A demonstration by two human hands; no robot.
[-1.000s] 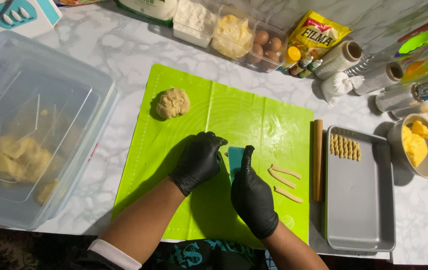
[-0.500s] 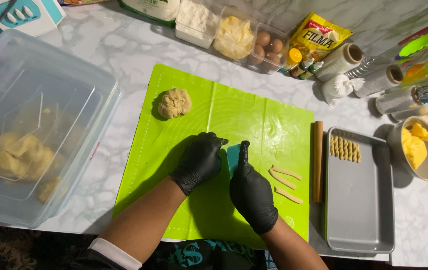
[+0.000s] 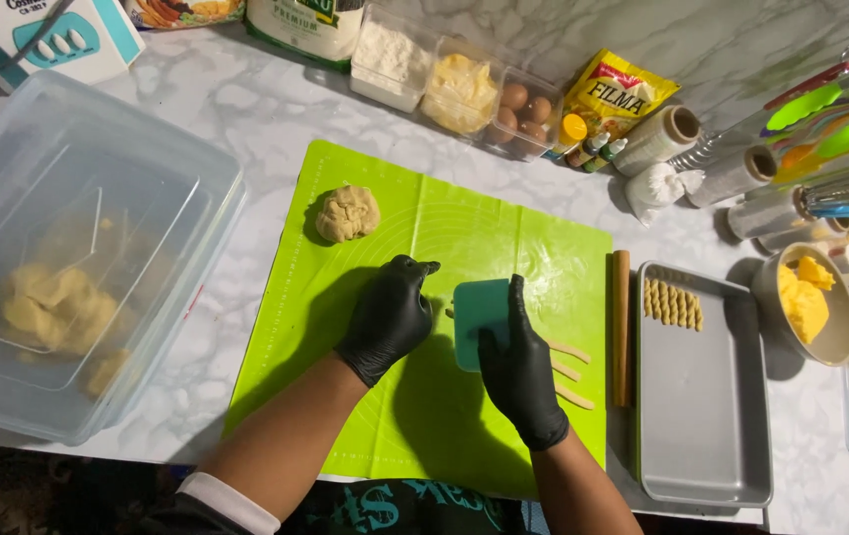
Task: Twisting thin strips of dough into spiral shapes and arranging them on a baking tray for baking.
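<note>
Both my hands wear black gloves over a bright green mat (image 3: 504, 238). My right hand (image 3: 518, 367) grips a teal dough scraper (image 3: 479, 317), blade down on the mat. My left hand (image 3: 390, 312) rests curled on the mat just left of the scraper, apparently pressing on dough hidden beneath it. Three thin dough strips (image 3: 570, 372) lie right of my right hand. A ball of beige dough (image 3: 347, 213) sits at the mat's far left corner.
A wooden rolling pin (image 3: 622, 327) lies along the mat's right edge. Beside it a grey baking tray (image 3: 702, 396) holds several twisted dough pieces (image 3: 672, 303). A clear lidded tub (image 3: 67, 267) with dough stands left. Ingredient boxes, eggs, wrap rolls and a bowl line the back and right.
My right hand has shifted slightly, bringing the teal scraper more into view between my hands. My left hand has stayed in place on the mat.
</note>
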